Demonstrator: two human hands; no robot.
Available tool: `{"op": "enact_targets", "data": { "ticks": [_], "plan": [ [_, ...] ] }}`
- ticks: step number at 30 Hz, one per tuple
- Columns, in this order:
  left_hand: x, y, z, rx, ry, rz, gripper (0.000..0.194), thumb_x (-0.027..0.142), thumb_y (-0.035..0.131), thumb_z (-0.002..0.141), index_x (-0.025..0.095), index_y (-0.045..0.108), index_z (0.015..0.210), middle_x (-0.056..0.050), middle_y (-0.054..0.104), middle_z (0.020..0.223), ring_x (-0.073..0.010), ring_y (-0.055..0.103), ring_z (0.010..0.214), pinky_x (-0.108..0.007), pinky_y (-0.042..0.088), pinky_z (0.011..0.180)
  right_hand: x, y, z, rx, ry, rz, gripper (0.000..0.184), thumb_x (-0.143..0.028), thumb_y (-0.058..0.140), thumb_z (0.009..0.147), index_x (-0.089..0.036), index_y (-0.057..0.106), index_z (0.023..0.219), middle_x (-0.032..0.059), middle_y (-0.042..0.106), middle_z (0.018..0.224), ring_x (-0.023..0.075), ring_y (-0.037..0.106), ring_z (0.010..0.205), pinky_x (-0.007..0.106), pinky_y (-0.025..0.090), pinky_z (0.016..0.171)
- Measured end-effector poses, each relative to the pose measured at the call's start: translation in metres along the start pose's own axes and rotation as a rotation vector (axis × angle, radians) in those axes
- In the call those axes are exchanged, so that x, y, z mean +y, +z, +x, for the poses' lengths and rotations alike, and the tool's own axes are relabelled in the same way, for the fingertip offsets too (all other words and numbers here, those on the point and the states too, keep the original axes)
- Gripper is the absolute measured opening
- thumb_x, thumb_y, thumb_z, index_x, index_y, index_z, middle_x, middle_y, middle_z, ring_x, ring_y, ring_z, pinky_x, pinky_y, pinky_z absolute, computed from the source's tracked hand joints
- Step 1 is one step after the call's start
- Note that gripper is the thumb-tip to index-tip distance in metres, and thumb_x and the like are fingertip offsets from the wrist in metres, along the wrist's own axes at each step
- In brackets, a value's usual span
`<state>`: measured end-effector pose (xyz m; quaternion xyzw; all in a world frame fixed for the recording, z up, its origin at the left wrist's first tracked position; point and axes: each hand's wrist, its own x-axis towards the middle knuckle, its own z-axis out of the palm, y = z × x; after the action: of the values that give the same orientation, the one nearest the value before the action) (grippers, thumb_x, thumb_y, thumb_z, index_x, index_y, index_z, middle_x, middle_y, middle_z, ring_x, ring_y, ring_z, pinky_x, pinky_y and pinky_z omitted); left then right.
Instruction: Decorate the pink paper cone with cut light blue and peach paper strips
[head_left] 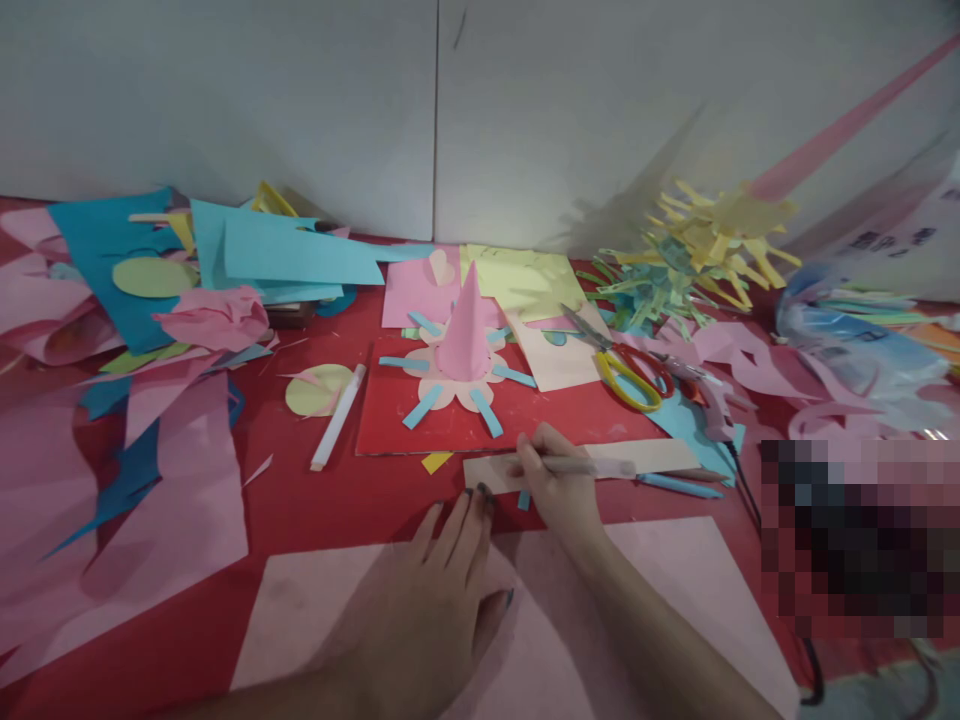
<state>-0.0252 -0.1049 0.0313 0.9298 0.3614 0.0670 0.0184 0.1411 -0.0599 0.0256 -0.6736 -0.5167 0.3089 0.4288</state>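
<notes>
My right hand (559, 490) is closed around a marker (607, 467), its tip end over a pale cream paper strip (660, 455). Fingertips of my left hand (450, 560) rest at the strip's left end, with the fingers stretched out and the palm down on a large pale pink sheet (337, 590). Beyond the hands, a pink paper cone (471, 335) stands upright on a pale flower-shaped cutout (442, 393) with several light blue strips around it. This paper piece sits on a red board (382, 430).
A white marker (337, 418) lies left of the board. Scissors with yellow and red handles (634, 375), a pink glue gun (709, 400) and a blue pencil-like stick (679, 487) lie to the right. Coloured paper scraps (187, 420) cover the left side. A plastic bag (855, 320) is at the right.
</notes>
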Motion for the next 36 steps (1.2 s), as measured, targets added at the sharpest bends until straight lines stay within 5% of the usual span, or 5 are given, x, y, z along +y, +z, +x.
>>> {"op": "enact_targets", "data": {
  "ticks": [6, 18, 23, 36],
  "plan": [
    [0.000, 0.001, -0.001, -0.022, 0.003, -0.011, 0.050, 0.039, 0.028, 0.088, 0.009, 0.054, 0.119, -0.014, 0.051, 0.127, -0.0257, 0.049, 0.114, -0.040, 0.035, 0.093, -0.001, -0.001, 0.000, -0.007, 0.031, 0.061, 0.031, -0.030, 0.049, 0.075, -0.022, 0.029, 0.053, -0.0078, 0.034, 0.042, 0.0106, 0.050, 0.043, 0.019, 0.035, 0.041],
    [0.001, 0.003, -0.003, 0.041, 0.007, 0.017, 0.050, 0.039, 0.030, 0.088, 0.008, 0.054, 0.118, -0.014, 0.050, 0.127, -0.0251, 0.050, 0.113, -0.039, 0.035, 0.092, -0.003, -0.003, 0.001, 0.079, -0.054, -0.077, 0.029, -0.026, 0.047, 0.076, -0.021, 0.033, 0.052, -0.0063, 0.045, 0.042, 0.0086, 0.050, 0.041, 0.017, 0.035, 0.042],
    [0.000, 0.002, -0.001, 0.015, 0.008, 0.009, 0.049, 0.040, 0.031, 0.088, 0.009, 0.056, 0.117, -0.013, 0.052, 0.125, -0.0257, 0.051, 0.112, -0.040, 0.036, 0.092, 0.002, -0.003, -0.001, 0.064, -0.067, -0.039, 0.030, -0.023, 0.047, 0.075, -0.021, 0.028, 0.051, -0.0084, 0.037, 0.041, 0.0073, 0.045, 0.039, 0.017, 0.032, 0.040],
    [0.001, -0.002, 0.000, -0.004, 0.027, 0.018, 0.046, 0.038, 0.033, 0.087, 0.010, 0.057, 0.116, -0.014, 0.053, 0.124, -0.0271, 0.051, 0.112, -0.041, 0.037, 0.091, 0.000, -0.006, -0.004, 0.121, 0.009, 0.078, 0.039, -0.041, 0.049, 0.081, -0.021, 0.031, 0.052, -0.0082, 0.034, 0.042, 0.0083, 0.047, 0.040, 0.019, 0.041, 0.043]
  ]
}}
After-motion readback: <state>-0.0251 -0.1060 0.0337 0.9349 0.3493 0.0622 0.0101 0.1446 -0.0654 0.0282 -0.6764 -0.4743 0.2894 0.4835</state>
